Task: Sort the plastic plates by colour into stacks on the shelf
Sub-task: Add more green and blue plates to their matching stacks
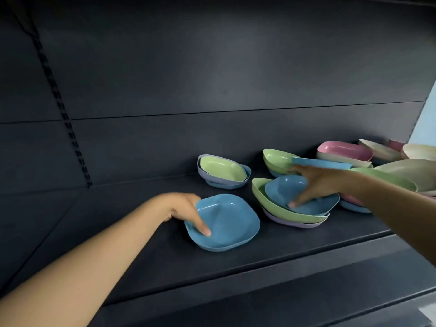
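**Blue onto blue: lifting the next plate out of the mixed pile**

The right hand [316, 182], right of centre, reaches into a blue plate [304, 197]: its thumb lies inside the well and its other fingers curl over the far rim, so it grasps that plate. The left hand [186, 212], lower centre, pinches the near-left rim of a separate blue plate [226, 223] that lies flat on the dark shelf [236, 263], thumb inside, fingers hidden beneath.

As I judge it, the step is to lift the right-hand plate clear and nest it into the one the left hand steadies. It sits in a green plate [278, 208], which rests on a lilac plate [292, 223], so a straight upward lift with a slight tilt should keep the green one from being dragged along. Holding the lower blue plate still gives a fixed landing spot.

Around them: behind, centre frame, a green plate nested in a lilac one [224, 172]; further right, another green plate [277, 160] with a blue plate [325, 164] tipped across it, just above the right hand and liable to be knocked. At the right edge, pink [344, 149] and cream plates [410, 169] lie jumbled, unsorted.
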Demonstrator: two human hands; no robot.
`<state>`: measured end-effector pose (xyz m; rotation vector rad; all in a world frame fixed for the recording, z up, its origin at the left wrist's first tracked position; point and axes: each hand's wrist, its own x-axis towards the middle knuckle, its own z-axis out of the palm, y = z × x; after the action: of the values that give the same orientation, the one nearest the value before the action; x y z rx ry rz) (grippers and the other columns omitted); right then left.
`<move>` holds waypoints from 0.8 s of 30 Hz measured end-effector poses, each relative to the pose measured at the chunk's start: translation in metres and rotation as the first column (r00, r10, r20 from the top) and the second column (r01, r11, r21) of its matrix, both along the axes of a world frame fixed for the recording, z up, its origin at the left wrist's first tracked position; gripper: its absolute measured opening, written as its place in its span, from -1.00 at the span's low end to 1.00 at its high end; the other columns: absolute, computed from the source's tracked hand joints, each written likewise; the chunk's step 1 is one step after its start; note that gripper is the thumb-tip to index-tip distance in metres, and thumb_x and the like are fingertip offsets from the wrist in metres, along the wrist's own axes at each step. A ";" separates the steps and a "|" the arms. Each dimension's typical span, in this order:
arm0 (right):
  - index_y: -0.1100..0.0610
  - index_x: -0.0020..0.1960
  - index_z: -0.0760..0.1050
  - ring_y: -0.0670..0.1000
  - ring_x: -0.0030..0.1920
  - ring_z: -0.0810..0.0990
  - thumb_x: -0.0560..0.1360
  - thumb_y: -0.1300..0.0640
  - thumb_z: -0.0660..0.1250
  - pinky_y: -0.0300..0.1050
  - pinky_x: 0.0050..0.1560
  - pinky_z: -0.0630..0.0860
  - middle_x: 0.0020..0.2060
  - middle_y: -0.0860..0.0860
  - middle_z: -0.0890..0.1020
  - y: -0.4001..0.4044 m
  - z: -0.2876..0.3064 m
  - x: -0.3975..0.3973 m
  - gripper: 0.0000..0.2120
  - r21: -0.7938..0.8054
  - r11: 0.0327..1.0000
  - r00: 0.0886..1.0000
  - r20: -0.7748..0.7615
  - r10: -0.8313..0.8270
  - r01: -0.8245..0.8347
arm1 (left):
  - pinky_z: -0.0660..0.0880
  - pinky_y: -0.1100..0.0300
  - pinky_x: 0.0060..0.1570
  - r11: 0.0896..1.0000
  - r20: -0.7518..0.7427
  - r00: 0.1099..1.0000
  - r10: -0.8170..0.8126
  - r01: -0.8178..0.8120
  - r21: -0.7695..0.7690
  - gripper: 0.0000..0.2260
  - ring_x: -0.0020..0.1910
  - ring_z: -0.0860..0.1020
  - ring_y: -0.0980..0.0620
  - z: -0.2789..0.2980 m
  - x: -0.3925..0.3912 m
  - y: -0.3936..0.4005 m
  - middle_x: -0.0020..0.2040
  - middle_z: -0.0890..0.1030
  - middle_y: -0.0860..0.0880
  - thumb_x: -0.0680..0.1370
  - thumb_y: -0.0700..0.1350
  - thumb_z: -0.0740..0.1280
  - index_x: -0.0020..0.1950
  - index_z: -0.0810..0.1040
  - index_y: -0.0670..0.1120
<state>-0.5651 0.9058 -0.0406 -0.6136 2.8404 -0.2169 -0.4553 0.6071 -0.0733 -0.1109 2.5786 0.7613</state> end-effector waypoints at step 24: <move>0.06 -0.14 0.53 0.08 -0.23 0.61 0.35 0.08 0.53 -0.08 -0.26 0.50 -0.22 0.04 0.63 -0.051 0.071 0.029 -0.81 -0.841 0.532 0.991 0.025 -0.132 0.092 | 0.56 0.12 -0.10 0.540 -0.189 0.611 0.768 -0.460 0.705 -0.71 0.00 0.61 -0.04 0.000 0.061 -0.058 0.03 0.65 -0.07 0.42 -0.35 0.43 0.10 0.57 -0.14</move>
<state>-0.5362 0.8544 0.0308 -0.5649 2.6442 -1.6984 -0.3944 0.5489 -0.0730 -0.8134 2.5445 2.1102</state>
